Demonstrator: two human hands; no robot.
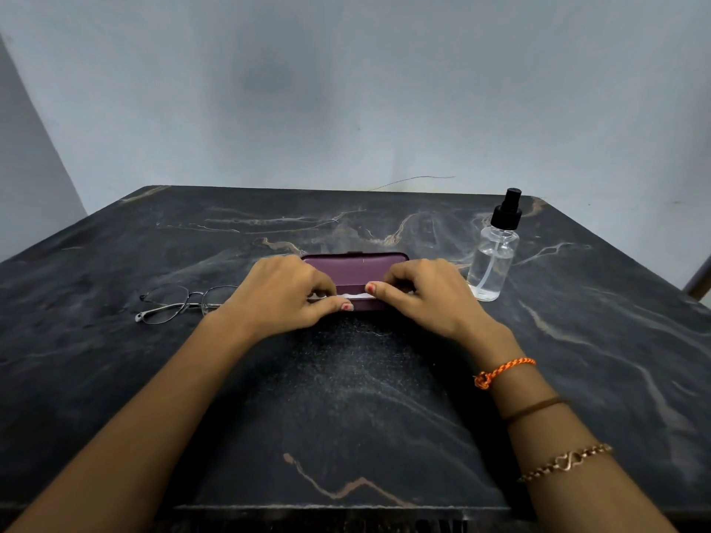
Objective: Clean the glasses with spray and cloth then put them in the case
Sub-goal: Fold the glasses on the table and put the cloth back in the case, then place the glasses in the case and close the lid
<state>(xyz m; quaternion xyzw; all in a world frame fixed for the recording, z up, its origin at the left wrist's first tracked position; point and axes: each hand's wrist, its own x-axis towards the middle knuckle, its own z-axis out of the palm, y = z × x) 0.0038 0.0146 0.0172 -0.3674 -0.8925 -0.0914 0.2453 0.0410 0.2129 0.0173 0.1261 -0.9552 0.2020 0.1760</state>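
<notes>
A purple glasses case (352,269) lies at the middle of the dark marble table (346,398), its lid raised a little. A strip of white cloth (356,296) shows in the gap. My left hand (282,296) grips the case's left end and my right hand (423,292) grips its right end, thumbs at the front edge. Thin metal-framed glasses (181,303) rest on the table left of my left hand, apart from the case. A clear spray bottle (494,250) with a black pump top stands upright just right of my right hand.
The table backs onto a pale blue wall (346,90). A thin wire (411,181) lies along the table's far edge. Bracelets and bands circle my right forearm.
</notes>
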